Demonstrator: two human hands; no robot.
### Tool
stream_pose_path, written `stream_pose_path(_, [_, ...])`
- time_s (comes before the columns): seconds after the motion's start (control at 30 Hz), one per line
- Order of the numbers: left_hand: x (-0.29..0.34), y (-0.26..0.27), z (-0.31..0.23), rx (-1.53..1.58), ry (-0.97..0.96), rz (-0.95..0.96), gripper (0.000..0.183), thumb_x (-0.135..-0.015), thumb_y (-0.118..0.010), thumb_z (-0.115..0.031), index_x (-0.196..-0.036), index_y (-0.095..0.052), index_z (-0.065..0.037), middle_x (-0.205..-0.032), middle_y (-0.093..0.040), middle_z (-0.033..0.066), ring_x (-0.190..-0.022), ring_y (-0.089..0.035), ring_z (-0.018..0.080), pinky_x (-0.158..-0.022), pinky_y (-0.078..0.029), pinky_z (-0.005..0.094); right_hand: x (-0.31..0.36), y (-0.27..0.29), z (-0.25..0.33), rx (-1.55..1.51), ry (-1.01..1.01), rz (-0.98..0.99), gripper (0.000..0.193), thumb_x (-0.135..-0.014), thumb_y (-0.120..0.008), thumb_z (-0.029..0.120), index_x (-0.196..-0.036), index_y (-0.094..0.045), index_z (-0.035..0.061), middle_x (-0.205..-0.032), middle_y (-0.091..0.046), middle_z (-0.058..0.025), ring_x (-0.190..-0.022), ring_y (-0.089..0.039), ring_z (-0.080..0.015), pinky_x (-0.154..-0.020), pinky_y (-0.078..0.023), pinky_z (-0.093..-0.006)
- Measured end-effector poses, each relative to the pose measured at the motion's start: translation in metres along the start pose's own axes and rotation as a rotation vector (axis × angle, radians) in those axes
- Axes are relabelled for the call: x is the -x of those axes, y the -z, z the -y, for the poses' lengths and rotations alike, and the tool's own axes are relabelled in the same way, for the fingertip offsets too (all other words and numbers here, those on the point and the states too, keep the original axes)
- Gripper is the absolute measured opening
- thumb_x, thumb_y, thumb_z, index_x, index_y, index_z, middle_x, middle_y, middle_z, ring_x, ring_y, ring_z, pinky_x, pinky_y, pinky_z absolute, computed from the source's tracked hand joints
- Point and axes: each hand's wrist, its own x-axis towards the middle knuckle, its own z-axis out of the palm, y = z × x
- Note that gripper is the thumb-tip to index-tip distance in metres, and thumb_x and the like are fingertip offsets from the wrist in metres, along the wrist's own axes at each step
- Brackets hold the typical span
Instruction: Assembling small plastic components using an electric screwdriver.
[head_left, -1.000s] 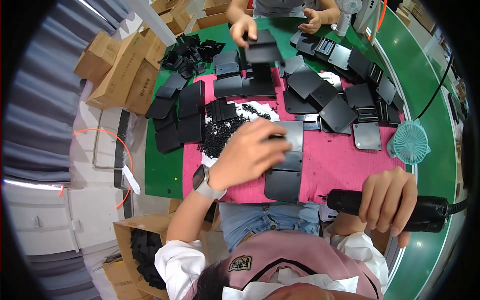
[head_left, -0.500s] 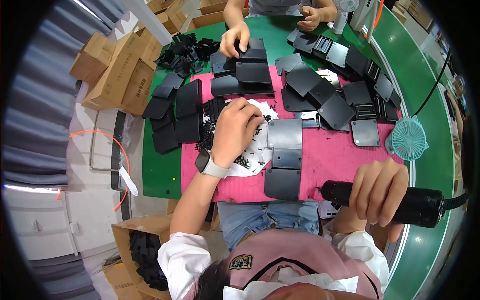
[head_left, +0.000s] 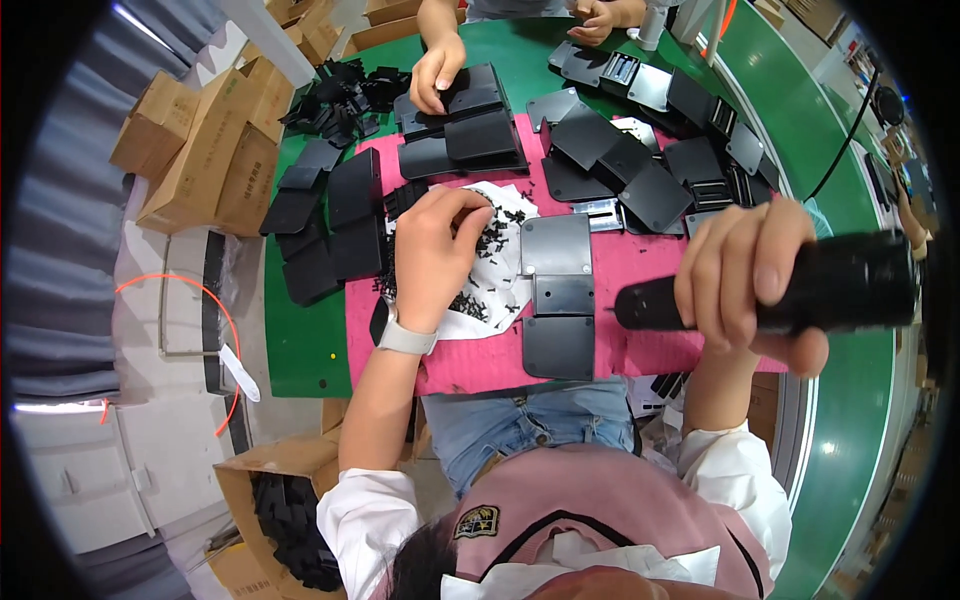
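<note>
My right hand [head_left: 745, 285] grips a black electric screwdriver [head_left: 835, 290], its thin bit pointing left above the pink mat. Over a white cloth [head_left: 500, 285] strewn with small black screws [head_left: 470, 305], my left hand [head_left: 435, 250] has thumb and index finger pinched together; whatever is between the fingertips is too small to make out. Just right of the cloth lies a black hinged bracket [head_left: 558, 295], its two plates joined by a narrower middle piece, flat on the mat. The screwdriver's bit is close to the bracket's right edge, apart from it.
Stacked black plates [head_left: 355, 215] stand left of the cloth; more plate assemblies [head_left: 620, 160] heap at right on the pink mat [head_left: 645, 350]. Across the green table [head_left: 310, 375], another person's hand [head_left: 437, 75] touches plates. Small black parts [head_left: 345, 100] pile at far left.
My right hand has raised the screwdriver and brought its bit left toward the bracket. My left hand stays over the screws with its fingers bent closer together. The whole view has shifted slightly.
</note>
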Motion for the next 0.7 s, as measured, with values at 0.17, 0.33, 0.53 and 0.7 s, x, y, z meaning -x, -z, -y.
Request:
stream_pose_path(0.17, [0.012,0.002,-0.022,1.257,0.6,0.312,0.019,-0.091,-0.056,-0.014,-0.095,-0.061,0.004,-0.082,-0.061,0.0064,-0.064,-0.052,0.0079,-0.058,-0.041,0.0211,-0.017,-0.008,-0.005,0.218,0.14,-0.133,0.045,-0.079,-0.068,0.043,-0.098,-0.043,0.0109,-0.061,-0.054,0.0046,-0.042,-0.052,-0.0074,-0.051,-0.046,-0.0227])
stream_pose_path(0.33, [0.025,-0.008,-0.03,1.584,0.708,0.42,0.016,-0.09,-0.058,-0.011,-0.097,-0.059,0.003,-0.084,-0.059,0.0065,-0.061,-0.044,0.0067,-0.056,-0.038,0.0211,-0.025,-0.01,-0.009,0.209,0.188,-0.109,0.043,-0.082,-0.063,0.044,-0.102,-0.044,0.0115,-0.063,-0.053,0.0037,-0.044,-0.051,-0.0088,-0.056,-0.045,-0.0263])
stream_pose_path(0.53, [0.031,-0.003,-0.034,1.503,0.668,0.438,0.016,-0.089,-0.06,-0.011,-0.098,-0.06,0.002,-0.08,-0.061,0.0095,-0.057,-0.041,0.0074,-0.054,-0.036,0.0222,-0.023,-0.008,-0.02,0.146,0.195,-0.154,0.041,-0.082,-0.063,0.042,-0.102,-0.046,0.0104,-0.063,-0.052,0.003,-0.045,-0.051,-0.0099,-0.057,-0.045,-0.0272])
stream_pose_path(0.7, [0.034,-0.004,-0.034,1.431,0.596,0.43,0.018,-0.087,-0.064,-0.011,-0.097,-0.063,0.003,-0.08,-0.063,0.0094,-0.057,-0.042,0.0064,-0.052,-0.035,0.02,-0.02,-0.007,-0.027,0.054,0.232,-0.12,0.047,-0.083,-0.06,0.042,-0.108,-0.044,0.0054,-0.064,-0.051,-0.0016,-0.045,-0.047,-0.0111,-0.052,-0.04,-0.0273])
